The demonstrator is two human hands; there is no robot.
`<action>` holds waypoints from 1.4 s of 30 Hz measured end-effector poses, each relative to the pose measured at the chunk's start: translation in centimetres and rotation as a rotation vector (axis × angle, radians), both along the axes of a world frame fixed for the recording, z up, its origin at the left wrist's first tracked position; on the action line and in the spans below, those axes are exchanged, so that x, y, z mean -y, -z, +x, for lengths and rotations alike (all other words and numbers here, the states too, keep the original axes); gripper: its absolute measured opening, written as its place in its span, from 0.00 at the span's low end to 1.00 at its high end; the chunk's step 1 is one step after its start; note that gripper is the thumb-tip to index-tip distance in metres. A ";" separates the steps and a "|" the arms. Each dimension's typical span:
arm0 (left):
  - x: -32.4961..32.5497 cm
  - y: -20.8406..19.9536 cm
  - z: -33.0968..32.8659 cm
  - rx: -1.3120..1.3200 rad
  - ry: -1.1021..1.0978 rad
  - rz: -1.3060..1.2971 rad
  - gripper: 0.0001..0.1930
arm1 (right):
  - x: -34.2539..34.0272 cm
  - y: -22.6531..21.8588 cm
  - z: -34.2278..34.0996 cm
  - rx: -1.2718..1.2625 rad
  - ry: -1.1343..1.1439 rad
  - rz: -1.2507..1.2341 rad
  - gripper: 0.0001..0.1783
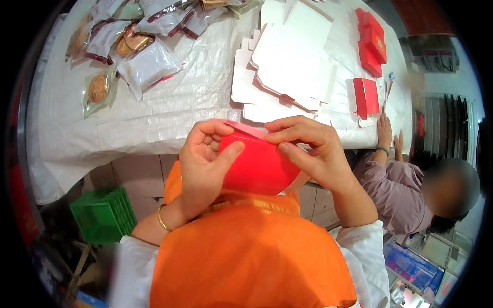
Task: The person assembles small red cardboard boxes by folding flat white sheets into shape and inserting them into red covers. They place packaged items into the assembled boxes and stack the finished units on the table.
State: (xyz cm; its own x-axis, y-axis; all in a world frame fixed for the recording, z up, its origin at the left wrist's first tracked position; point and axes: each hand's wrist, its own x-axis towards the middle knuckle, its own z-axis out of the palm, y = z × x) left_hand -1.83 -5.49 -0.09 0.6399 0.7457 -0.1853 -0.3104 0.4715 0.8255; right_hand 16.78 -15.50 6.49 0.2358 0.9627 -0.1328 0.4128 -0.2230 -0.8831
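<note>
Both of my hands hold a red cardboard box in front of my orange apron, just off the table's near edge. My left hand grips its left side, thumb on the red face and fingers curled behind the upper edge. At the top edge a narrow flap stands up between my hands. My right hand pinches the flap's right end and the upper right corner with thumb and fingers. A pale panel shows at the box's lower right. The inside of the box is hidden from view.
Flat white cardboard sheets lie stacked on the white-covered table. Wrapped packets pile up at the far left, beside a bagged round cookie. Red boxes stand at right, near a co-worker. Green crates sit below left.
</note>
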 end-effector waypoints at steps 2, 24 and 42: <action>-0.1 -0.4 -0.1 0.014 -0.020 0.008 0.14 | -0.2 0.1 -0.1 -0.044 0.013 0.032 0.13; -0.4 -0.2 -0.1 0.035 -0.007 0.210 0.14 | -0.1 -0.8 0.1 -0.027 -0.055 0.000 0.16; -0.6 -0.2 0.4 0.020 0.054 0.162 0.13 | -0.7 -0.7 0.3 -0.054 -0.100 0.008 0.09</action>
